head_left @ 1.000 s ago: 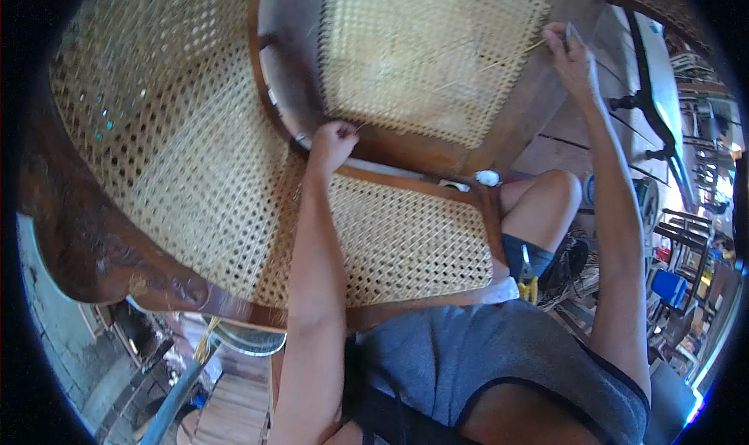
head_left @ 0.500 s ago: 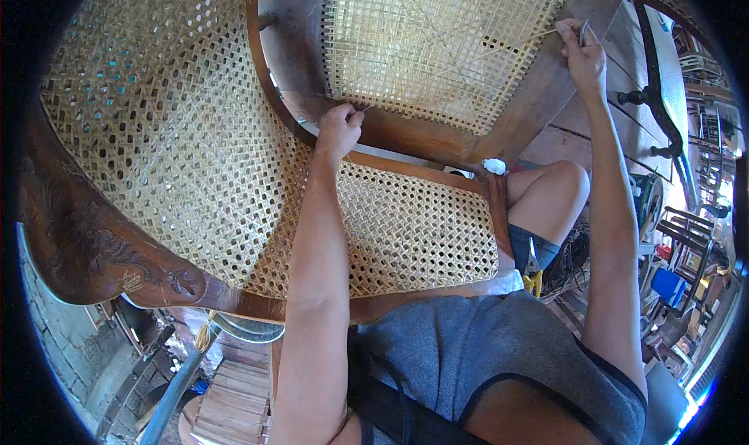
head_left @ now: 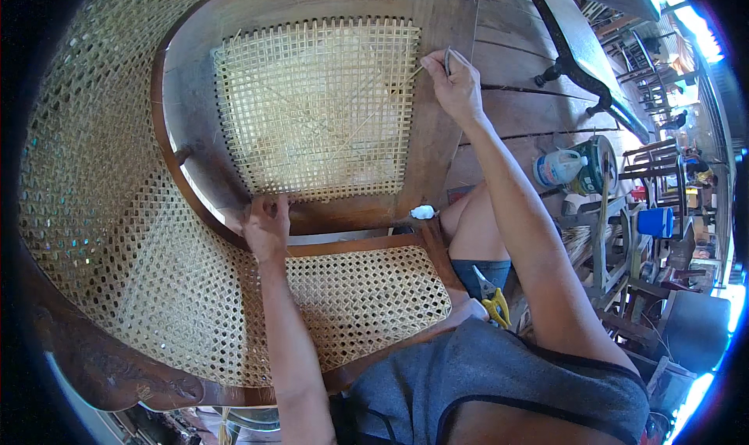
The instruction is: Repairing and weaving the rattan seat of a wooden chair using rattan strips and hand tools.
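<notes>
A woven cane panel (head_left: 312,109) is set in a wooden chair frame (head_left: 445,23), its edge lined with small holes. At the panel's near left corner my left hand (head_left: 267,228) presses curled fingers against the rim; what they hold, if anything, is hidden. Beyond the panel's right edge my right hand (head_left: 456,86) pinches the end of a pale cane strand (head_left: 417,72), which slants down left across the weave. A slim dark metal tool (head_left: 447,61), its kind unclear, also sits between the right fingers.
Finished caning (head_left: 367,297) covers the curved chair part nearest me, left and below. Yellow-handled pliers or snips (head_left: 493,297) lie by my leg. A white lump (head_left: 422,211) sits on a frame corner. Farther right are a plastic jug (head_left: 560,167), a blue container (head_left: 655,222) and wooden furniture.
My view has shifted, so the panel appears lower and farther left. The left hand's fingers have turned and curled at the panel's corner. The right hand still pinches the strand.
</notes>
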The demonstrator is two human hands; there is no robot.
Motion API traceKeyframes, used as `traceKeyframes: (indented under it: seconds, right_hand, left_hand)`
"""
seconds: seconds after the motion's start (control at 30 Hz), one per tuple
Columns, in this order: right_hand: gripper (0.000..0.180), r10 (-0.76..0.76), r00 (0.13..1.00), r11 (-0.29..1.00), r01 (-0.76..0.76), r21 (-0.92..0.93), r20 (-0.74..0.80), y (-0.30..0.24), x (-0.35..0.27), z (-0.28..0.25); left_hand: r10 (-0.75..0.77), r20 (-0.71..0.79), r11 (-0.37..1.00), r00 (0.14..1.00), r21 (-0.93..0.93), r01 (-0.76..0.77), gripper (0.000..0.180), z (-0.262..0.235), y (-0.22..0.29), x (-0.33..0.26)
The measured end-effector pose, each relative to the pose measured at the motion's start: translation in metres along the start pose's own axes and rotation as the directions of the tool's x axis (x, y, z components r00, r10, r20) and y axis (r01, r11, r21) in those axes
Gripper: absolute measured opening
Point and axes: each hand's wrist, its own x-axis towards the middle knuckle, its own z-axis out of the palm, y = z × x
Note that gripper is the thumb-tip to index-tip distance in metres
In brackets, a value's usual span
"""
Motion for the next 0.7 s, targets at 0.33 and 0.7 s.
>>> traceKeyframes:
  seconds: [0.33,0.7]
  right_hand:
    - [0.017,0.194,0.941,0.899,-0.284,0.334,0.276,-0.046,-0.041,-0.050]
    - [0.025,0.106,0.448,0.992,0.011,-0.124,0.888,-0.096,-0.122,0.069]
  left_hand:
    - [0.341,0.114,0.804,0.933,-0.550,-0.226,0.028,0.027,0.168,0.015]
    - [0.002,0.072,1.000,0.997,-0.020,-0.001,0.028,-0.012,0.006,-0.008]
